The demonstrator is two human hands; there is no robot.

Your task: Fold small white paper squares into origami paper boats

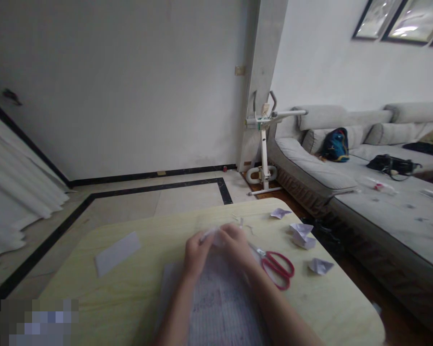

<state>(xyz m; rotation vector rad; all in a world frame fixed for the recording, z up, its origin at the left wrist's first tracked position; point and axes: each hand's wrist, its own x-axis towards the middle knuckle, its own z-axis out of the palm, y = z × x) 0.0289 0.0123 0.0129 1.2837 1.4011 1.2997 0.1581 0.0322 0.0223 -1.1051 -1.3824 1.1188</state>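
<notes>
Between both hands, above the far end of a sheet of lined paper (220, 307) with writing on it, is a small piece of white paper (218, 238), blurred by motion. My left hand (197, 252) pinches its left side. My right hand (236, 244) grips it from the right, fingers closed. The exact shape of the piece is partly hidden by my fingers. Just right of my right hand lie scissors with red handles (278, 269), their blades partly covered by the hand.
Several folded paper shapes (302, 235) lie along the table's right side. A flat white paper strip (117, 253) rests at left, and small paper scraps (242, 222) lie near the far edge. Beyond the wooden table (130, 298) stand a sofa (382, 211) and an exercise machine (263, 144).
</notes>
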